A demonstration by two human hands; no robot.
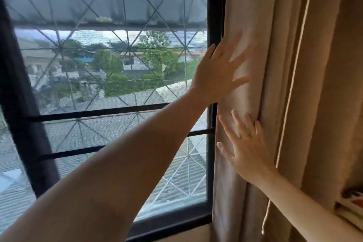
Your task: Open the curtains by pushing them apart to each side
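Head view: a beige, pleated fabric curtain (275,65) hangs bunched from 12 to 5 o'clock, just past the right upright of a black metal-framed window (211,163). The left hand (218,73), near 2 o'clock of centre, lies flat with fingers spread against the curtain's inner edge, its bare forearm stretching up from 7 o'clock. The right hand (245,149), below it toward 4 o'clock, is also flat and spread, fingertips tucked into a fold. A pale cord (294,76) runs down the cloth. Through the mesh-covered pane, at 9 to 11 o'clock, show diamond-patterned grille bars (127,45), green trees and rooftops.
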